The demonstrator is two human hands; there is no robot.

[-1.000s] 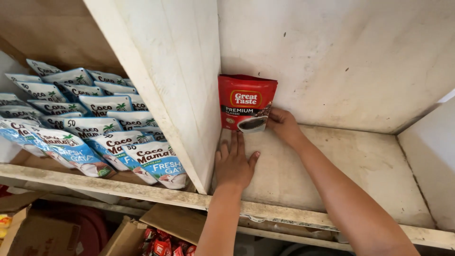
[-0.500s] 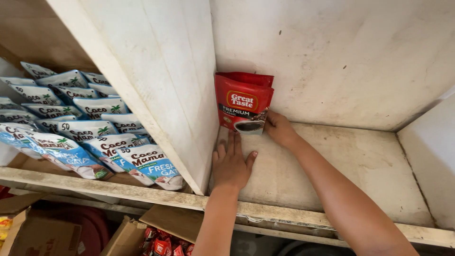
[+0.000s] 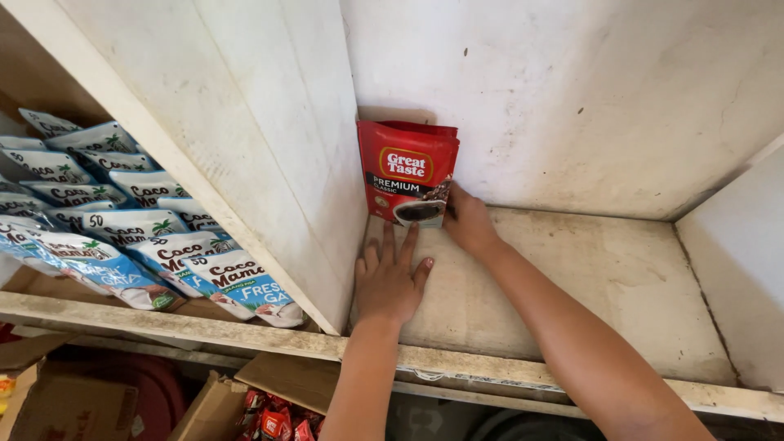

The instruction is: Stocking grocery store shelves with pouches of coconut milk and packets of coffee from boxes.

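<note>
Red glossy foil coffee pouch [image 3: 407, 173], flat and rectangular w/ a crimped top edge, is stood upright in the back left corner of the worn white-painted wooden shelf compartment [image 3: 588, 302], against the rear wall and just beside the white wooden divider panel [image 3: 269, 155]. A dark cup picture is printed at the pouch's lower front, w/ a light band across the middle. The pouch is pinched at its lower right corner by the right hand [image 3: 467, 222], fingers closed on the edge. The left hand [image 3: 390, 278] is laid flat on the shelf board, palm down, fingers spread wide, nothing held; its fingertips are just short of the pouch's base.

The shelf surface is seen as rough, scuffed and stained, paint chipped along the front lip. Left of the divider, glossy white-and-blue plastic sachets [image 3: 122, 237] w/ green palm prints are stacked in overlapping slanted rows. Below the shelf, brown corrugated cardboard boxes [image 3: 73, 400] are seen, one w/ small red packets [image 3: 273, 420] inside.
</note>
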